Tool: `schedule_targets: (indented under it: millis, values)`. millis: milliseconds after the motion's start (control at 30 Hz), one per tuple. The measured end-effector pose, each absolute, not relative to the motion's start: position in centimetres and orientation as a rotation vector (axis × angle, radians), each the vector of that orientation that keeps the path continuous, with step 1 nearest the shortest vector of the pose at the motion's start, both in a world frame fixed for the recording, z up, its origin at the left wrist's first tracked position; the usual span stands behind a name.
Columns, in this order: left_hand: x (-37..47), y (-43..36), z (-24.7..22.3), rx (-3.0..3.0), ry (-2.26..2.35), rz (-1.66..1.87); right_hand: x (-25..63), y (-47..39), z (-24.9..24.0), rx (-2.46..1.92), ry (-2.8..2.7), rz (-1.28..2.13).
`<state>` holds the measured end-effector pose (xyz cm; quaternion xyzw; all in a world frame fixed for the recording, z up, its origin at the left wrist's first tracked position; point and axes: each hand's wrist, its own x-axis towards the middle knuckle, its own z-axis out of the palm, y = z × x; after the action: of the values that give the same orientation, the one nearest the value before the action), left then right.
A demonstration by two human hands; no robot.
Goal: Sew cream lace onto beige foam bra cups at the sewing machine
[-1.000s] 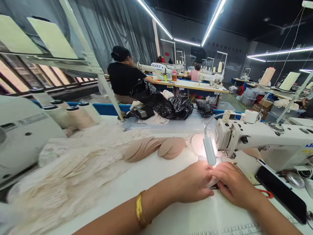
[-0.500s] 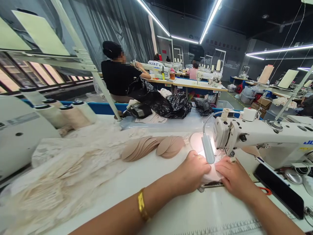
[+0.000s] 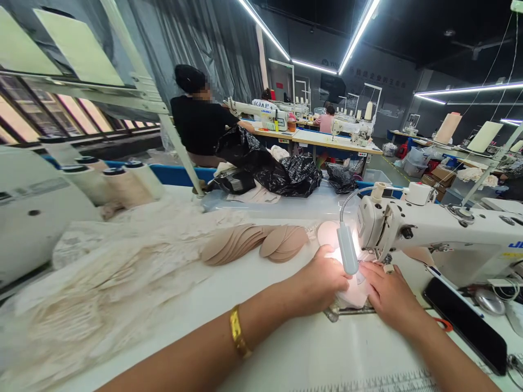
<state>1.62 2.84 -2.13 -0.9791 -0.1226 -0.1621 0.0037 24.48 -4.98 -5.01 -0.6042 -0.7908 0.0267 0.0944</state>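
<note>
Under the needle end of a white sewing machine (image 3: 425, 218) lies a pale pink fabric piece (image 3: 354, 296), brightly lit by a small grey lamp (image 3: 347, 249) on a bendy neck. My left hand (image 3: 324, 283), curled with the thumb pressed in, grips the piece's left edge. Flat on its right side rest the outstretched fingers of my right hand (image 3: 390, 294), close to the presser foot. The lamp hides part of the fabric. Left of the machine, several beige oval pads (image 3: 235, 245) lie fanned out beside a second fan of pads (image 3: 284, 243).
Cream lace fabric (image 3: 102, 288) spreads over the left of the table. A black phone (image 3: 466, 324), orange-handled scissors (image 3: 443, 324) and a clear ruler (image 3: 368, 382) lie at the right and front. Thread cones (image 3: 122, 188) stand at back left. A person in black (image 3: 198, 128) sits beyond black plastic (image 3: 281, 171).
My right hand's fingers have spread flatter and shifted slightly on the fabric. More of the pale pink piece shows between my hands. The left hand has dipped a little; the view has tilted slightly.
</note>
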Motion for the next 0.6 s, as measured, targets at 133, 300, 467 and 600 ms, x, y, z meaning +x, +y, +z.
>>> schedule_targets:
  millis: [133,300,467,600]
  values:
    - [1.5,2.9,-1.5,-3.093,-0.441,-0.411,24.6,-4.8,-5.3,-1.822,-2.347,0.043]
    - [1.4,2.8,-1.1,-3.075,-0.425,-0.473,24.6,-4.6,-5.7,-1.795,-2.350,0.051]
    - [1.5,2.7,-1.4,-3.026,-0.396,-0.566,25.5,-4.7,-6.2,-1.637,-2.327,-0.008]
    - [1.5,3.0,-1.6,-3.014,-0.418,-0.527,26.0,-4.9,-6.1,-1.505,-2.212,-0.059]
